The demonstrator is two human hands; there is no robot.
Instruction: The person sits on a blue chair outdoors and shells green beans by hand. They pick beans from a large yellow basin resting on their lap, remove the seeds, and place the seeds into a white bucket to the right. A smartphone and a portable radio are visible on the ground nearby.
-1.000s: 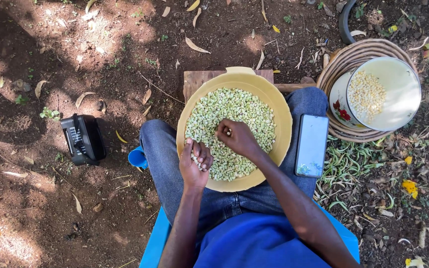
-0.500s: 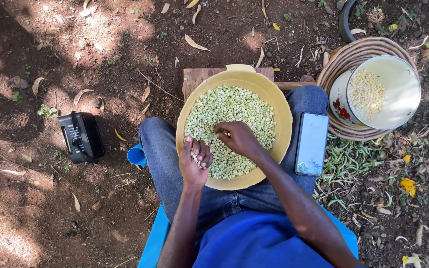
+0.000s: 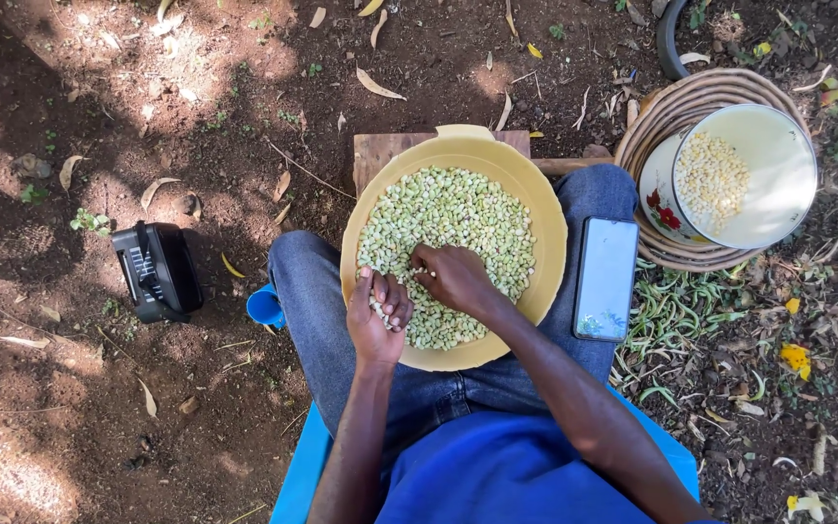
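Dirt yard; beans (image 3: pixel 458 209) under right hand (image 3: pixel 453 277)

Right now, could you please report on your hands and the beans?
Left hand cupping several beans. Right hand picking among pale green beans in round yellow bowl. Nothing in the way.

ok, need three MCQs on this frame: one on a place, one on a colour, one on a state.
1. Where does the phone lie?
A. on the ground
B. on the person's thigh
C. in the basket

2. What colour is the basin of beans?
A. yellow
B. red
C. black

3. How is the left hand?
A. open flat
C. off the basin
B. cupped around beans

Key: 1 B, it rests on the jeans by the basin. 2 A, its rim is yellow. 3 B, the fingers curl over pale beans.
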